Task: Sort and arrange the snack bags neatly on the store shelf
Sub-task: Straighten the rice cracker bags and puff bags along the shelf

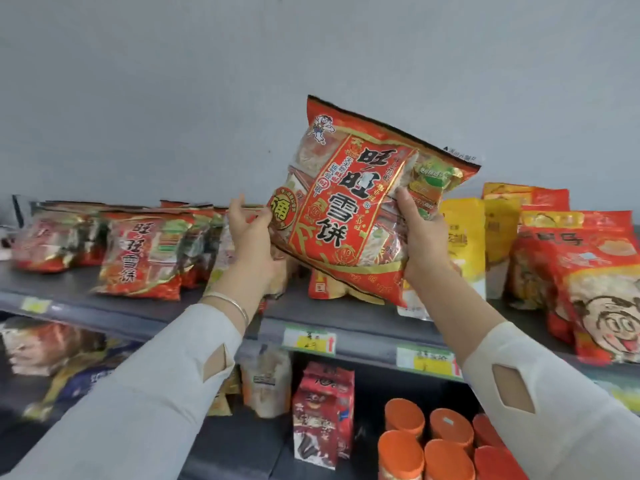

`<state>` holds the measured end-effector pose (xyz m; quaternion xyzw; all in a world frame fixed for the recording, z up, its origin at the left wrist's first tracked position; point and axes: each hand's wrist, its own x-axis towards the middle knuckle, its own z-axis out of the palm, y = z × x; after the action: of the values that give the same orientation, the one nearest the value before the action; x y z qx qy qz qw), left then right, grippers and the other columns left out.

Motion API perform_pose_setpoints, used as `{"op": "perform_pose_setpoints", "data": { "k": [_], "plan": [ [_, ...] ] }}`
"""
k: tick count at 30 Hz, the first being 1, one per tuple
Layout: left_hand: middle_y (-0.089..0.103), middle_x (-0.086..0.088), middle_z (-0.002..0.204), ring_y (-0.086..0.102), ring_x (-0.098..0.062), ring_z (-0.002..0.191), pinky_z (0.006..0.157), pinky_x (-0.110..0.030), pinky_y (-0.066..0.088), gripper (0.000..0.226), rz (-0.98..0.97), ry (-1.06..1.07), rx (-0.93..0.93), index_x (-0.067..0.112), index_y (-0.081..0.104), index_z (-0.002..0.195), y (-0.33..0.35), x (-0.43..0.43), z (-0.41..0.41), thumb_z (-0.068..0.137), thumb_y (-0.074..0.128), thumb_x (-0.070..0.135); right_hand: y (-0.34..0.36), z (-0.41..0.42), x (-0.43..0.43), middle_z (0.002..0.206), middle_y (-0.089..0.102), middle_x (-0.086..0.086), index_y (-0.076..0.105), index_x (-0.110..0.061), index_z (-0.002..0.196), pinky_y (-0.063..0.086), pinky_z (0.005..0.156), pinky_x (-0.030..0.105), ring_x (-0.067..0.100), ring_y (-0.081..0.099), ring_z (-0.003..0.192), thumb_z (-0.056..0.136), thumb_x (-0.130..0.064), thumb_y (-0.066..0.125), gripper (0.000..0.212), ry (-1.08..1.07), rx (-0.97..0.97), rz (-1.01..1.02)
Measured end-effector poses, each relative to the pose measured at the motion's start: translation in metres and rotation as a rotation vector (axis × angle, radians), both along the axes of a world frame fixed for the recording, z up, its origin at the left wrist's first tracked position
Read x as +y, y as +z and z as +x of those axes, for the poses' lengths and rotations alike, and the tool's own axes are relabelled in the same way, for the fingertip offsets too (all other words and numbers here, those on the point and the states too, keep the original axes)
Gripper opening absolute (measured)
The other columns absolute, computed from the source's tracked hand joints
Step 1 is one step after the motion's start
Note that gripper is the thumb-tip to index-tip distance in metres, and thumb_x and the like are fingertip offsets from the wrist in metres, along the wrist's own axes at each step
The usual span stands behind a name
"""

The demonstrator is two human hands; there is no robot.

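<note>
A large red crinkly plastic bag of rice crackers (360, 199) is held tilted in the air above the grey metal store shelf (363, 327), in front of the wall. The left hand (251, 233) and right hand (420, 233) hold its lower edges, fingers (403, 199) curled round the film. It looks light, puffy and slippery, with brittle contents, so a gentle hold at the side seams suits it. Matching red bags (138, 254) lie at the shelf's left; yellow pouches (464, 237) stand at the right.
</note>
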<state>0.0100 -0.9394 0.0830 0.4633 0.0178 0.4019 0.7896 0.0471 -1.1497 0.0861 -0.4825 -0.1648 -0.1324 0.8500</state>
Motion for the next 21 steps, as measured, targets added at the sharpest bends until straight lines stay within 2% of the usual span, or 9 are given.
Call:
{"op": "perform_pose_setpoints", "data": {
  "k": [2,3,5,7,11,13,15,17,21],
  "plan": [
    [0.063,-0.006,0.118,0.062,-0.025,0.105,0.087,-0.044,0.051,0.017,0.021,0.021,0.097,0.028,0.059,0.107,-0.014,0.044,-0.011,0.091,0.056,0.034,-0.009,-0.003,0.046,0.099,0.074,0.008,0.058,-0.015,0.116,0.059,0.077,0.047,0.025,0.074,0.081,0.078,-0.034,0.078,0.047,0.032,0.015,-0.051],
    [0.063,-0.003,0.120,0.061,-0.024,0.106,0.090,-0.046,0.050,0.025,0.065,0.027,0.165,0.031,0.062,0.101,-0.020,0.063,-0.017,0.085,0.059,0.050,-0.014,-0.004,0.070,0.099,0.073,0.006,0.057,-0.016,0.117,0.060,0.076,0.045,0.023,0.074,0.080,0.077,-0.035,0.077,0.048,0.056,0.025,-0.076],
    [0.053,0.002,0.133,0.055,-0.021,0.114,0.098,-0.049,0.045,0.059,0.182,0.078,0.313,0.032,0.060,0.115,-0.035,0.097,-0.027,0.070,0.063,0.071,-0.023,-0.005,0.110,0.101,0.073,0.005,0.055,-0.018,0.117,0.060,0.075,0.044,0.020,0.074,0.079,0.077,-0.037,0.078,0.050,0.106,0.039,-0.131],
    [0.036,0.004,0.140,0.044,-0.019,0.122,0.103,-0.049,0.040,0.069,0.232,0.202,0.361,0.026,0.046,0.136,-0.050,0.132,-0.032,0.079,0.060,0.062,-0.032,0.000,0.150,0.104,0.073,0.005,0.058,-0.019,0.114,0.058,0.080,0.048,0.023,0.073,0.085,0.074,-0.038,0.080,0.049,0.139,0.011,-0.168],
    [0.014,0.002,0.149,0.032,-0.023,0.134,0.106,-0.051,0.038,0.076,0.284,0.374,0.484,0.018,0.037,0.142,-0.074,0.197,-0.039,0.083,0.052,0.063,-0.047,0.012,0.226,0.105,0.072,0.001,0.056,-0.022,0.122,0.057,0.083,0.049,0.019,0.073,0.087,0.068,-0.048,0.081,0.064,0.189,-0.003,-0.257],
    [0.012,0.005,0.150,0.032,-0.022,0.134,0.105,-0.051,0.038,0.086,0.255,0.385,0.507,0.019,0.037,0.143,-0.080,0.227,-0.039,0.076,0.053,0.071,-0.054,0.019,0.263,0.106,0.072,0.001,0.053,-0.021,0.125,0.058,0.082,0.048,0.019,0.073,0.087,0.067,-0.053,0.080,0.072,0.233,-0.003,-0.288],
    [0.013,0.007,0.149,0.034,-0.024,0.134,0.104,-0.052,0.039,0.101,0.226,0.391,0.509,0.019,0.037,0.142,-0.083,0.257,-0.036,0.063,0.054,0.081,-0.057,0.029,0.302,0.114,0.069,0.003,0.051,-0.020,0.130,0.056,0.085,0.049,0.022,0.071,0.094,0.053,-0.069,0.079,0.096,0.236,-0.016,-0.313],
    [0.017,0.003,0.149,0.037,-0.024,0.131,0.101,-0.051,0.041,0.090,0.225,0.431,0.526,0.019,0.035,0.140,-0.078,0.281,-0.034,0.072,0.055,0.074,-0.058,0.044,0.339,0.119,0.066,0.003,0.050,-0.023,0.132,0.056,0.087,0.049,0.023,0.068,0.100,0.041,-0.080,0.076,0.111,0.245,-0.013,-0.317],
    [0.032,0.002,0.147,0.043,-0.026,0.125,0.088,-0.049,0.046,0.079,0.134,0.358,0.566,0.029,0.026,0.143,-0.072,0.330,-0.025,0.079,0.057,0.064,-0.051,0.063,0.405,0.108,0.071,-0.004,0.056,-0.023,0.124,0.056,0.087,0.047,0.018,0.070,0.095,0.050,-0.073,0.076,0.091,0.281,-0.068,-0.362]
  ]
}}
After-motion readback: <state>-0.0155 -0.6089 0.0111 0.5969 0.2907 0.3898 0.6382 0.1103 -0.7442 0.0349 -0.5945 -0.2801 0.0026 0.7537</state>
